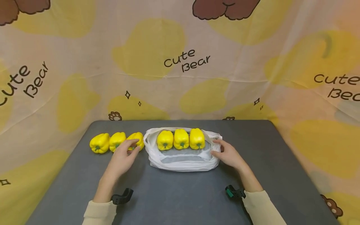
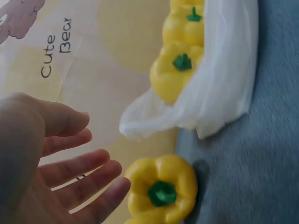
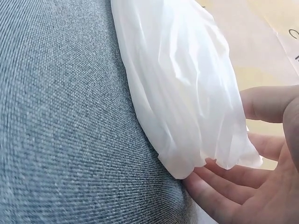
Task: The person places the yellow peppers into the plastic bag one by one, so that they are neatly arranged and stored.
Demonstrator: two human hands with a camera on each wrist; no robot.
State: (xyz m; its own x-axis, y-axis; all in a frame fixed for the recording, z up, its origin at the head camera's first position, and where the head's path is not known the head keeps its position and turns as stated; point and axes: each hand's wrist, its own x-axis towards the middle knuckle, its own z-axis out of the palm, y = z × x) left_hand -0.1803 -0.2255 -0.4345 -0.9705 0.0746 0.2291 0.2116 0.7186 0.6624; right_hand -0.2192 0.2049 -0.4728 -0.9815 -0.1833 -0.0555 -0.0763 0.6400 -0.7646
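Note:
A white plastic bag [image 1: 182,167] lies on the table with its mouth spread wide. Inside it, three yellow bell peppers [image 1: 181,139] with green stems stand side by side along the far edge. My right hand [image 1: 229,154] holds the bag's right rim; in the right wrist view the bag plastic [image 3: 187,93] hides some fingertips. Left of the bag, my left hand [image 1: 123,157] hovers over the nearest outside bell pepper [image 1: 137,137], partly covering it. Its fingers are spread and hold nothing; the left wrist view shows a gap beside that pepper [image 2: 161,189].
Two more bell peppers [image 1: 99,143] continue the row on the left part of the grey table [image 1: 180,197]. A patterned cloth [image 1: 157,50] hangs behind the table. Each wrist carries a black strap mount [image 1: 122,197].

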